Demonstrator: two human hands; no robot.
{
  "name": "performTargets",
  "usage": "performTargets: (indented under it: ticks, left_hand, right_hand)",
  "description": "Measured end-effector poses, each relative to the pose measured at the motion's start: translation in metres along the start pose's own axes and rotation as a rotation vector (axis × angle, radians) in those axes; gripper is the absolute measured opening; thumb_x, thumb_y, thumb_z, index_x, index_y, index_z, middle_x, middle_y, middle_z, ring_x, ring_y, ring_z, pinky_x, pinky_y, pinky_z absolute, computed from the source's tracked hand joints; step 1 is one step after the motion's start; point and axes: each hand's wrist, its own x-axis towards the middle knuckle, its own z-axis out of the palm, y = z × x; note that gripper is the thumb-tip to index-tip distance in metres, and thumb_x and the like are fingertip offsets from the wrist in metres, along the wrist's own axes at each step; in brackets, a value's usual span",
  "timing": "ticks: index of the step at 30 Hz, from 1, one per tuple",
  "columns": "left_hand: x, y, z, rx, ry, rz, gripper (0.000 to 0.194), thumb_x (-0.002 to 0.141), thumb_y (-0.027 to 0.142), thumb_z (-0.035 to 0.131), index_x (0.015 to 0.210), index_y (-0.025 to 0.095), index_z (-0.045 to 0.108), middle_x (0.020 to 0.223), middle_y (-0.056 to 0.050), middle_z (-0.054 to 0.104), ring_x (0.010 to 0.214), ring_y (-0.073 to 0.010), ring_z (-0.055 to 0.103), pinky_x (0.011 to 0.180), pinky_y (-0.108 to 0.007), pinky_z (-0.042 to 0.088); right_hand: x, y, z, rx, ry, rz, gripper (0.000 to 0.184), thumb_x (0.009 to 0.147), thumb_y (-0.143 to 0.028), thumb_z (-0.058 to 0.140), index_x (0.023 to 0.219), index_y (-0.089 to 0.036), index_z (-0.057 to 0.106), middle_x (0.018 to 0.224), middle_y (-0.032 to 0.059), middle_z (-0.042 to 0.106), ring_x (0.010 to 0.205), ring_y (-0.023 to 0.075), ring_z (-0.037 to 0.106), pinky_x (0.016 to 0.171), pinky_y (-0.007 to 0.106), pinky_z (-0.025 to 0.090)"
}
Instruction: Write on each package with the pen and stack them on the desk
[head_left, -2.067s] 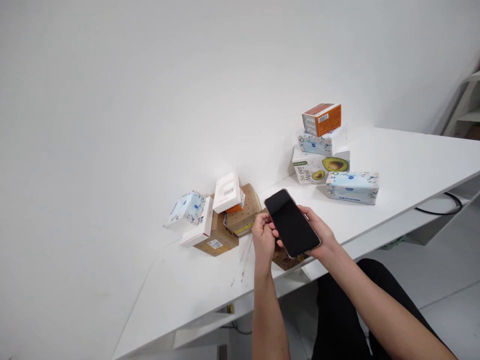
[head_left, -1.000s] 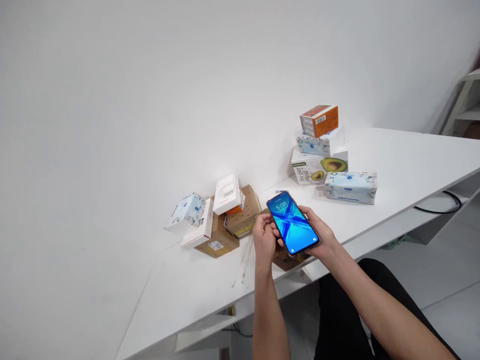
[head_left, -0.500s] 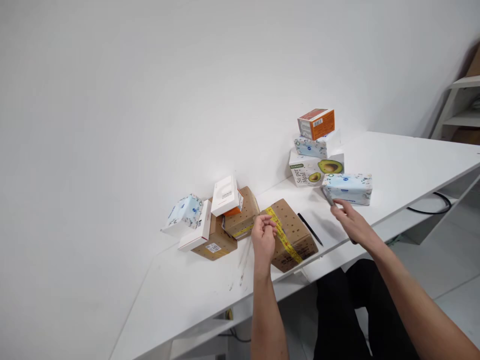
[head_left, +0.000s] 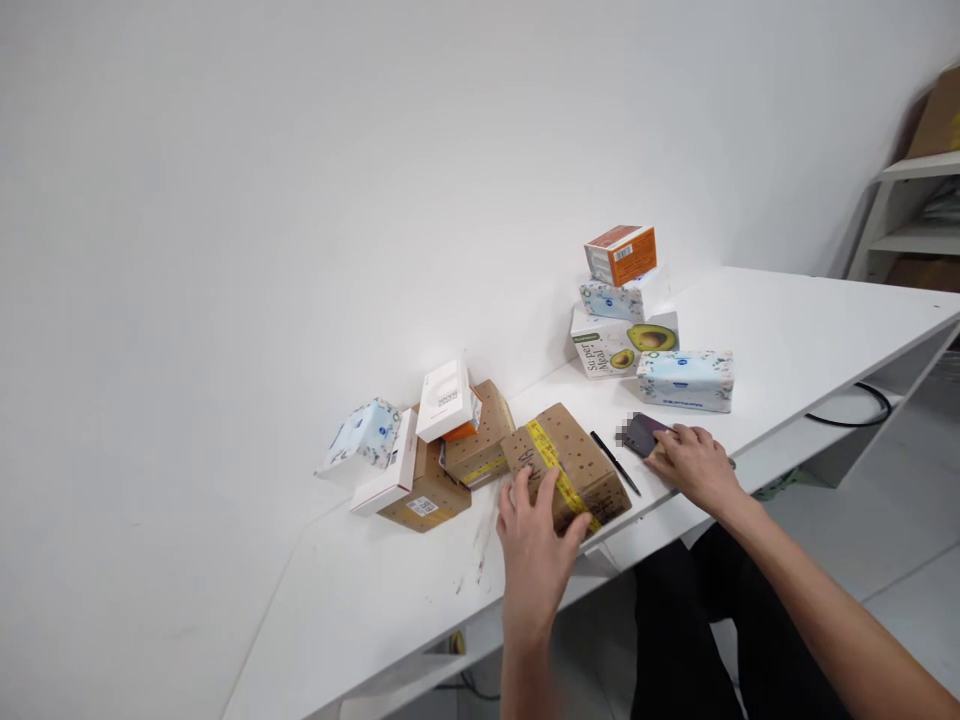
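My left hand (head_left: 536,540) rests with fingers spread against the near side of a brown cardboard box (head_left: 566,465) with yellow tape. My right hand (head_left: 694,465) lies over a dark phone (head_left: 641,433) that is flat on the white table (head_left: 787,340); its fingers are on the phone's near end. A black pen (head_left: 615,463) lies between the box and the phone.
Left of the taped box sits a cluster of brown and white boxes (head_left: 442,450) and a tissue pack (head_left: 364,432). At the back stands a stack: avocado box (head_left: 622,345), tissue pack, orange box (head_left: 621,254). Another tissue pack (head_left: 685,379) lies beside it. Shelves (head_left: 907,215) stand far right.
The phone, held up in both hands with its screen lit, has been carried right and laid on the table by my right hand. My left hand opened and dropped onto the taped box.
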Motion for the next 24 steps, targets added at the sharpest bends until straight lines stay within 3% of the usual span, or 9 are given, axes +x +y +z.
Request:
performTargets:
  ticks: [3, 9, 15, 19, 24]
  left_hand:
    - [0.0, -0.002, 0.0, 0.031, -0.098, -0.071, 0.056, 0.083, 0.03, 0.055, 0.136, 0.038, 0.039, 0.148, -0.007, 0.028, 0.126, -0.0334, 0.04, 0.096, -0.046, 0.041]
    - [0.052, 0.008, 0.018, 0.014, -0.123, -0.001, 0.059, 0.083, 0.033, 0.057, 0.138, 0.034, 0.036, 0.147, -0.011, 0.023, 0.123, -0.0326, 0.045, 0.1, -0.042, 0.039]
    - [0.078, 0.018, 0.027, 0.131, -0.057, 0.065, 0.047, 0.089, 0.026, 0.044, 0.136, 0.027, 0.042, 0.143, -0.015, 0.034, 0.113, -0.0336, 0.052, 0.094, -0.047, 0.042]
    - [0.094, 0.006, 0.033, 0.072, -0.021, 0.069, 0.047, 0.088, 0.023, 0.044, 0.135, 0.025, 0.044, 0.142, -0.017, 0.035, 0.115, -0.0343, 0.051, 0.094, -0.049, 0.042]
    - [0.136, -0.014, 0.05, -0.06, 0.002, 0.018, 0.051, 0.087, 0.018, 0.044, 0.138, 0.027, 0.041, 0.147, -0.017, 0.027, 0.128, -0.036, 0.041, 0.099, -0.051, 0.038]
  right_hand:
    - [0.009, 0.012, -0.006, 0.041, 0.121, 0.01, 0.041, 0.088, -0.044, 0.047, 0.115, -0.018, 0.063, 0.12, 0.0175, 0.057, 0.105, 0.0346, 0.051, 0.077, 0.044, 0.046]
    - [0.027, 0.045, -0.031, 0.109, 0.401, 0.089, 0.042, 0.089, -0.041, 0.044, 0.115, -0.013, 0.062, 0.112, 0.0205, 0.057, 0.1, 0.0336, 0.053, 0.075, 0.043, 0.046]
    - [0.021, 0.068, -0.037, 0.142, 0.401, 0.126, 0.043, 0.087, -0.04, 0.044, 0.111, -0.012, 0.065, 0.108, 0.0202, 0.056, 0.099, 0.0322, 0.053, 0.081, 0.043, 0.045]
    - [0.018, 0.071, -0.037, 0.174, 0.394, 0.147, 0.043, 0.087, -0.041, 0.041, 0.111, -0.013, 0.064, 0.11, 0.0198, 0.054, 0.101, 0.0323, 0.051, 0.084, 0.044, 0.044]
    - [0.015, 0.065, -0.032, 0.197, 0.417, 0.14, 0.041, 0.087, -0.041, 0.042, 0.112, -0.015, 0.062, 0.114, 0.0197, 0.051, 0.103, 0.0332, 0.051, 0.082, 0.045, 0.045]
